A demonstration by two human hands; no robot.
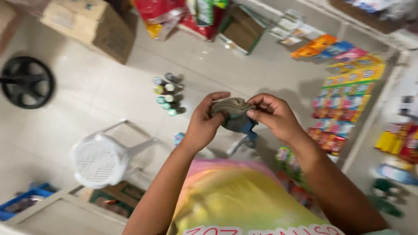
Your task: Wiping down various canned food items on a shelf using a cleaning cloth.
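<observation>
Both of my hands are raised in front of my chest around a crumpled grey-brown cloth (233, 111). My left hand (203, 124) grips its left side with the thumb across the top. My right hand (273, 114) pinches its right edge between thumb and fingers. A bluish part of the cloth hangs below, between the two hands. I look straight down at a pale tiled floor.
A white plastic stool (101, 159) stands on the floor to the left. Several small bottles (168, 93) cluster behind it. Cardboard boxes (92, 22), a black fan base (27, 82), and rows of colourful packets (344, 92) on low shelves line the floor.
</observation>
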